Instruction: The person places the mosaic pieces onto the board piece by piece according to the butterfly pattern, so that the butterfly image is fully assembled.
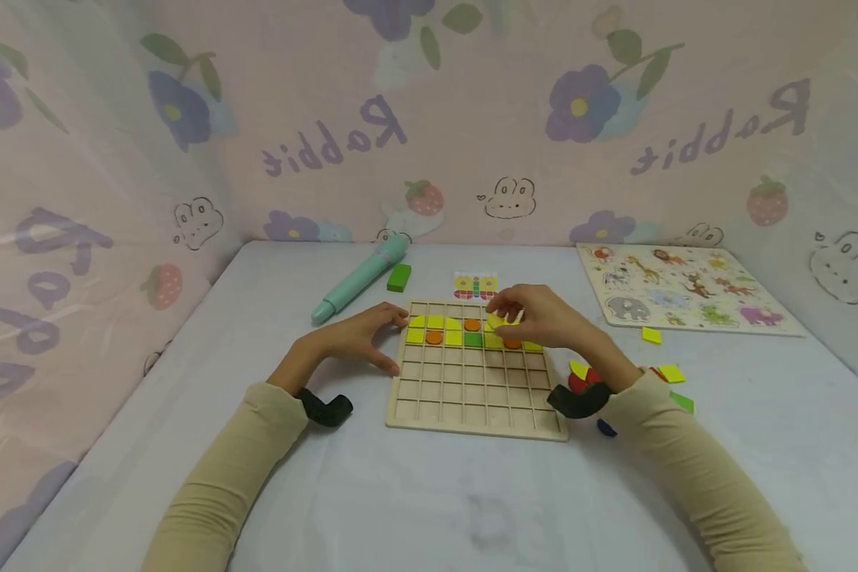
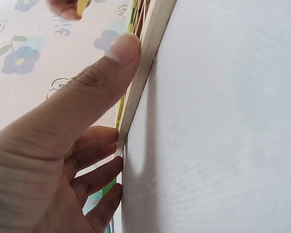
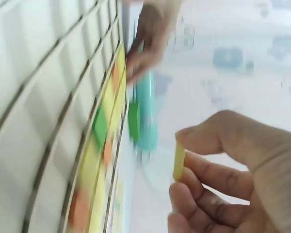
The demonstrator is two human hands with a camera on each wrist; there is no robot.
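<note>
A wooden grid board (image 1: pixel 472 397) lies flat on the table with yellow, orange and green pieces in its far rows. My left hand (image 1: pixel 353 338) rests at the board's left side. In the left wrist view its thumb (image 2: pixel 123 51) touches the board's edge, and the other fingertips meet that same edge farther along. Above the far right part of the board, my right hand (image 1: pixel 536 314) pinches a thin yellow tile (image 3: pixel 179 160) between thumb and fingers. The right wrist view shows that tile edge-on, apart from the board. An orange round piece (image 1: pixel 434 338) sits in one square.
Behind the board lie a butterfly picture (image 1: pixel 475 286), a green block (image 1: pixel 399 278) and a turquoise tube (image 1: pixel 361 280). An animal puzzle board (image 1: pixel 686 290) is at the far right. Loose pieces, including a yellow tile (image 1: pixel 651 335) and a blue piece (image 1: pixel 605 428), lie around the right forearm.
</note>
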